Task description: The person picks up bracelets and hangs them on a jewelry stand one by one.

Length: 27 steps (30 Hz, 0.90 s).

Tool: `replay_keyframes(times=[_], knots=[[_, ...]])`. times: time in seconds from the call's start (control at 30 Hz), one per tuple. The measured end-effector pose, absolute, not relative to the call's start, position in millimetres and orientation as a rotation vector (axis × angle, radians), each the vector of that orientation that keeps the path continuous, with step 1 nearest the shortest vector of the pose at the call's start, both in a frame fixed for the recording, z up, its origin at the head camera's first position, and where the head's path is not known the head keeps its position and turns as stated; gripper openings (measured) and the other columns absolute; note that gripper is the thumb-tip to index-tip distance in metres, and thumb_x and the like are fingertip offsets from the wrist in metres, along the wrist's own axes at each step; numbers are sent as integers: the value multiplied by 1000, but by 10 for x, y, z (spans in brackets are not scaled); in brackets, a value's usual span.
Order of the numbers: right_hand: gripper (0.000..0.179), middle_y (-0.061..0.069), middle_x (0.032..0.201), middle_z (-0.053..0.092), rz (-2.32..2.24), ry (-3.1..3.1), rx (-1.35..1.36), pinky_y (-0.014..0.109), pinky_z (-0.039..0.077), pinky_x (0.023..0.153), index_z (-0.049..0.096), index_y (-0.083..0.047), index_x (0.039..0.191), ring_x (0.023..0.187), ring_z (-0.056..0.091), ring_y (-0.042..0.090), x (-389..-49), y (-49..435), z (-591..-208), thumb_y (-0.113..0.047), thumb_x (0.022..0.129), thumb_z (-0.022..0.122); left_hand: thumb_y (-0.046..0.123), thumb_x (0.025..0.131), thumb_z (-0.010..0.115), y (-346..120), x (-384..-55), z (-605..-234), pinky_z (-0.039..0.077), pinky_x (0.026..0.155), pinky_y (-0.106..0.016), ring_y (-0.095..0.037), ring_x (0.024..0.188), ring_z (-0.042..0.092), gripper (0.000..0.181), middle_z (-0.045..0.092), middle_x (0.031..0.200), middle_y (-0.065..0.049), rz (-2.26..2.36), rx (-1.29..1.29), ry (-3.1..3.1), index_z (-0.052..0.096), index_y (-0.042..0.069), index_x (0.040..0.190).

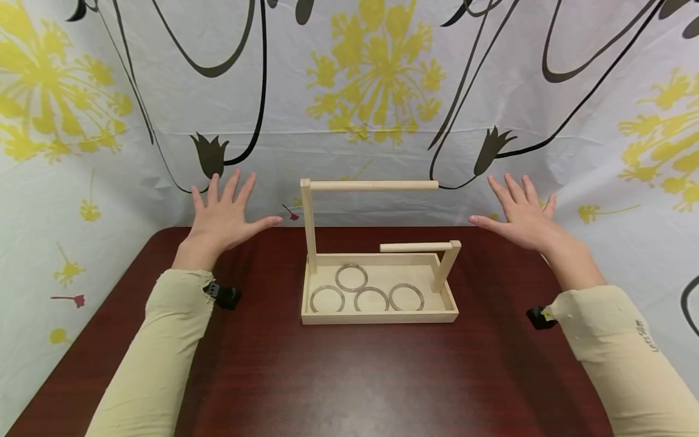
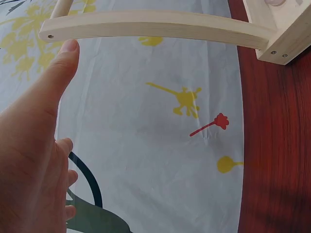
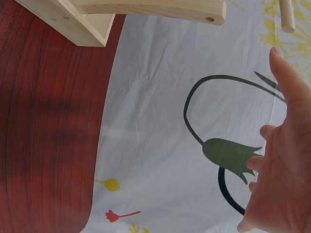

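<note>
My left hand [image 1: 221, 215] is held up left of a pale wooden stand, fingers spread and nothing in them. To the stand's right my right hand [image 1: 521, 212] is raised in the same spread way, also holding nothing. The stand has a shallow wooden tray [image 1: 377, 318] for a base. A tall post [image 1: 309, 224] at its left carries a long dowel [image 1: 377, 186]; a short post [image 1: 448, 267] at its right carries a shorter dowel [image 1: 415, 247]. Several clear rings lie flat inside the tray, among them an upper ring [image 1: 351, 291] and a right-hand ring [image 1: 422, 297].
The stand sits on a dark red-brown table [image 1: 349, 376] near its far edge. Behind hangs a white cloth [image 1: 349, 152] printed with yellow flowers and dark stems. A black device [image 1: 225, 296] is at the left wrist, another black device [image 1: 540, 318] at the right.
</note>
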State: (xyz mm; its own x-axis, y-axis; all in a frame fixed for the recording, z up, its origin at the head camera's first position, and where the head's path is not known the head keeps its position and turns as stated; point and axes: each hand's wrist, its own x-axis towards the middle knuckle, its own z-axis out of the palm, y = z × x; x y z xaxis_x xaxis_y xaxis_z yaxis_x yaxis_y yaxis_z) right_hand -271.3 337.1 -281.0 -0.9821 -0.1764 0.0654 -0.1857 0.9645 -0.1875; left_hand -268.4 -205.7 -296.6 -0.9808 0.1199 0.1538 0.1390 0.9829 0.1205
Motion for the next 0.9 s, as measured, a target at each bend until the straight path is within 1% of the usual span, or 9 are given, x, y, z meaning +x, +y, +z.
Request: replay_keyframes(times=[0.27, 0.57, 0.8, 0.9], knots=[[97, 14, 167, -17, 296, -3061, 292, 84, -11, 102, -7, -27, 160, 151, -23, 43, -2702, 3366, -2813, -69, 93, 49, 86, 83, 43, -2042, -2685, -2966, -11, 113, -75, -49, 152, -7, 108, -2, 169, -14, -209, -209, -2976, 2, 25, 162], [97, 12, 166, -18, 311, -3048, 300, 83, -11, 103, -8, -27, 160, 151, -22, 43, -2679, 3382, -2826, -68, 93, 49, 86, 82, 44, -2017, -2680, -2945, -10, 113, -75, -49, 152, -6, 109, -2, 169, -14, -222, -225, -2958, 3, 24, 162], [98, 12, 166, -19, 313, -3044, 310, 81, -4, 108, -6, -24, 161, 152, -21, 43, -2676, 3383, -2834, -66, 93, 51, 84, 83, 46, -1994, -2682, -2936, -10, 113, -75, -48, 152, -6, 108, -1, 169, -14, -225, -229, -2945, 4, 24, 162], [98, 12, 166, -20, 315, -3050, 316, 79, -3, 109, -6, -24, 161, 152, -21, 42, -2672, 3379, -2833, -66, 94, 51, 85, 83, 45, -1987, -2684, -2936, -9, 114, -75, -48, 153, -6, 108, -1, 169, -13, -223, -228, -2940, 4, 24, 162]])
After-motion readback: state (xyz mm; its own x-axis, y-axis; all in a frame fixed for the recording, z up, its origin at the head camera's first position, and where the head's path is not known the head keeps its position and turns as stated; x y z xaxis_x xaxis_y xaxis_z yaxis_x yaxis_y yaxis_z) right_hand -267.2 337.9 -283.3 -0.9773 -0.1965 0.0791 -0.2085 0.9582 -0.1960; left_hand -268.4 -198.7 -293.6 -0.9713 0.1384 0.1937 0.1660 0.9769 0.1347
